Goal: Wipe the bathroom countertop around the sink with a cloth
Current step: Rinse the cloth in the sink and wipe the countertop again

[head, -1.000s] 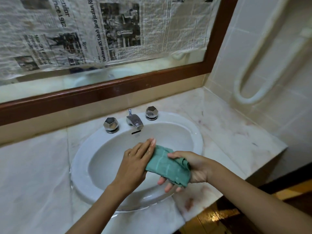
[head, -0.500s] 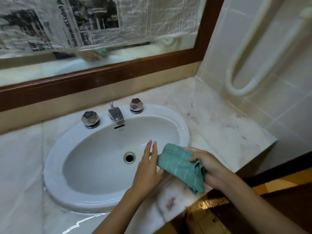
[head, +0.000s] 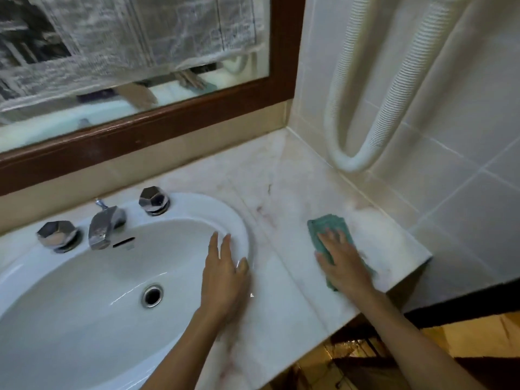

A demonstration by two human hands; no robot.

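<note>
Fingers [head: 334,240] of the right hand [head: 344,263] lie spread flat on the green cloth [head: 327,226].
The cloth lies on the marble desk [head: 284,198] right of the sink [head: 233,218]; the left hand [head: 225,280] rests open on its rim.

Dim, warm light — motion blur throughout, wide-angle bending at edges.

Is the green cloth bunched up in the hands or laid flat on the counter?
Flat: the green cloth lies on the marble countertop under the right hand's palm.
</note>
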